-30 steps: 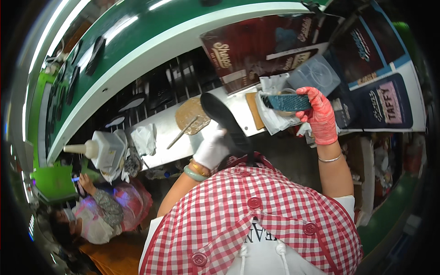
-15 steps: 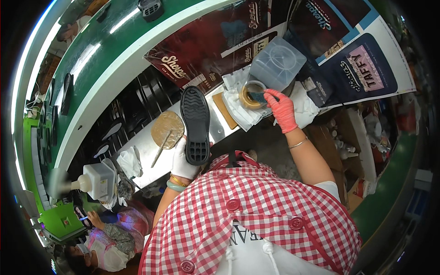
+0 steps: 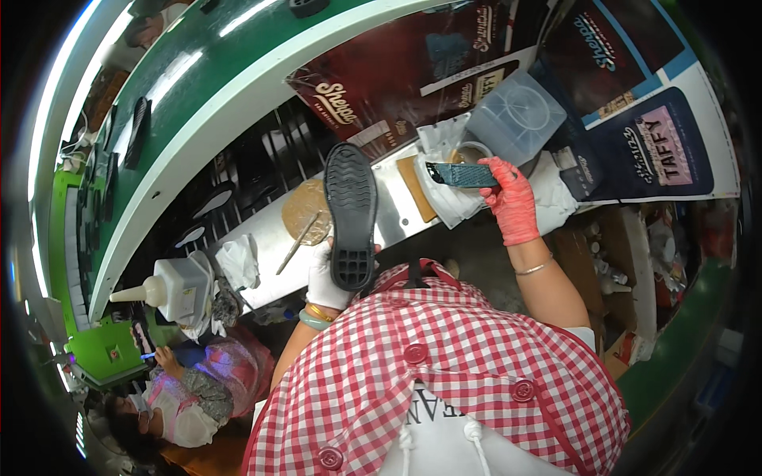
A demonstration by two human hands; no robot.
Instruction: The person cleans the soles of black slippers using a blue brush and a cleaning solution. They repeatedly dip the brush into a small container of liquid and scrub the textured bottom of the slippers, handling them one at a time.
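Note:
My left hand [image 3: 324, 274], in a white glove, holds a black shoe sole [image 3: 352, 214] by its heel, tread side up, over the metal bench [image 3: 266, 246]. My right hand [image 3: 512, 198], in a red glove, grips a blue-handled brush [image 3: 462, 174] whose tip points left above a small round glue pot [image 3: 470, 152]. The pot sits on crumpled white paper [image 3: 448, 202]. Sole and brush are apart, the brush to the sole's right.
A round brown pad with a stick [image 3: 304, 220] lies on the bench left of the sole. A clear plastic box [image 3: 520, 117] stands behind the pot. A white squeeze bottle [image 3: 171, 285] sits at the left. A green conveyor [image 3: 206, 75] curves behind. Another person [image 3: 171, 393] sits lower left.
My right hand has lifted the brush out of the glue pot and turned it toward the left. The sole has stayed tread up in my left hand, shifted slightly right.

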